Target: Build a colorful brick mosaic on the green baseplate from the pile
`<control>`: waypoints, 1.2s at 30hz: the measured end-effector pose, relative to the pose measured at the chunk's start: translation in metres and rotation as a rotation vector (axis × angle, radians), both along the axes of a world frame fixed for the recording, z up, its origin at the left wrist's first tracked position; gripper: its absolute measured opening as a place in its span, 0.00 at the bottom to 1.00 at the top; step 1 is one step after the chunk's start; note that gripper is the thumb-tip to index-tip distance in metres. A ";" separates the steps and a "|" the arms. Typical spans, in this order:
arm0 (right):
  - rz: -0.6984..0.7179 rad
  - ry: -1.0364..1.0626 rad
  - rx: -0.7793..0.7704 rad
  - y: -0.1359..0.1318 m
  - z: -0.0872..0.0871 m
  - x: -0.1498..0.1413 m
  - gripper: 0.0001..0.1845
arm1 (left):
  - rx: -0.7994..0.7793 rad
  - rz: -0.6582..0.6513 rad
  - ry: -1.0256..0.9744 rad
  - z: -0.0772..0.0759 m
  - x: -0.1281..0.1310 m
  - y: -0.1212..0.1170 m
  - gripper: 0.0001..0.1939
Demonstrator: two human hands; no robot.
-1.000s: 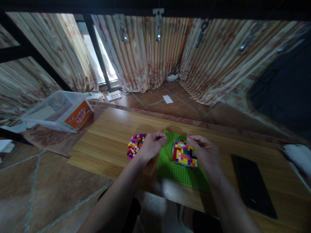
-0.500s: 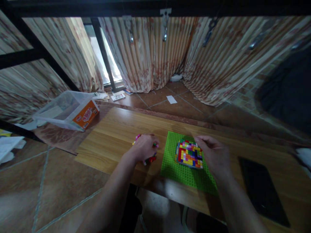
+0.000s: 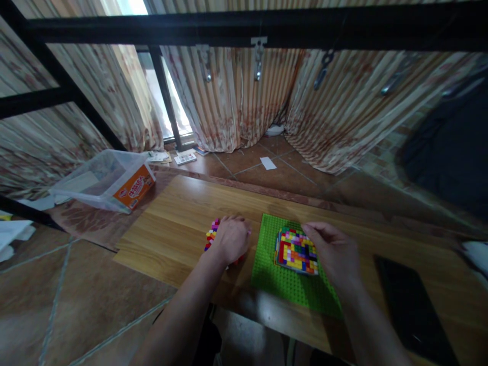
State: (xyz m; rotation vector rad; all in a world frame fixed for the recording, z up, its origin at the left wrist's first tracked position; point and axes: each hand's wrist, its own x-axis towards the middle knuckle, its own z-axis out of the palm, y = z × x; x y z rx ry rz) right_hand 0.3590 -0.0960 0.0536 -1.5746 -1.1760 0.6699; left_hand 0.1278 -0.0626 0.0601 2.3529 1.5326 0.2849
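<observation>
A green studded baseplate (image 3: pixel 267 264) lies on a low wooden table (image 3: pixel 175 218). A square block of many-coloured small bricks (image 3: pixel 296 250) stands on its far half. My left hand (image 3: pixel 229 239) rests palm down over a pile of loose coloured bricks (image 3: pixel 211 238) left of the plate, fingers curled, hiding most of the pile. My right hand (image 3: pixel 333 251) sits at the right edge of the brick block, fingers bent and pinched together near its far right corner; what they hold, if anything, is hidden.
A black flat slab (image 3: pixel 412 310) lies on the table to the right. A clear plastic bin with an orange label (image 3: pixel 104 180) stands on the tiled floor at the left. Curtains (image 3: pixel 236 107) hang behind, with papers (image 3: pixel 185 157) on the floor. A black metal bar (image 3: pixel 244 30) crosses overhead.
My left hand moved from the baseplate's left edge out over the loose brick pile and settled on it. My right hand stayed by the block. The view tilted up slightly.
</observation>
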 end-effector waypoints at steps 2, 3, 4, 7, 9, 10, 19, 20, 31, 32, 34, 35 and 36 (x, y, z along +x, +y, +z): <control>0.001 -0.008 -0.001 -0.001 0.002 -0.002 0.12 | -0.019 0.036 -0.186 -0.001 0.000 0.001 0.10; 0.009 -0.018 0.005 -0.002 0.003 -0.003 0.12 | -0.048 0.055 -0.327 -0.001 0.001 0.001 0.09; 0.025 -0.034 0.019 -0.003 0.004 -0.005 0.12 | -0.099 0.074 -0.488 -0.001 0.003 0.001 0.08; 0.150 -0.094 0.104 -0.007 0.006 -0.013 0.10 | -0.358 0.135 -0.964 0.001 0.013 -0.001 0.05; 0.267 -0.132 0.178 -0.010 0.008 -0.018 0.08 | -0.562 0.178 -1.196 0.004 0.021 -0.004 0.07; 0.318 -0.149 0.209 -0.010 0.009 -0.020 0.08 | -0.656 0.195 -1.284 0.005 0.025 -0.006 0.09; 0.468 -0.320 0.338 -0.012 0.009 -0.017 0.11 | -1.107 0.257 -1.528 0.006 0.040 -0.013 0.15; 0.477 -0.343 0.349 -0.012 0.008 -0.016 0.11 | -1.114 0.273 -1.523 0.006 0.040 -0.013 0.16; 0.408 -0.343 0.264 -0.013 0.013 -0.017 0.08 | -1.068 0.229 -1.414 0.005 0.038 -0.013 0.17; 0.375 -0.320 0.243 -0.012 0.012 -0.014 0.08 | -1.036 0.233 -1.399 0.005 0.037 -0.012 0.17; 0.307 -0.280 0.197 -0.010 0.010 -0.008 0.09 | -0.938 0.271 -1.362 0.004 0.035 -0.009 0.15; 0.285 -0.268 0.174 -0.009 0.008 -0.004 0.09 | -0.882 0.298 -1.339 0.003 0.034 -0.008 0.14; 0.276 -0.262 0.150 -0.008 0.007 -0.001 0.10 | -0.832 0.322 -1.313 0.002 0.033 -0.007 0.12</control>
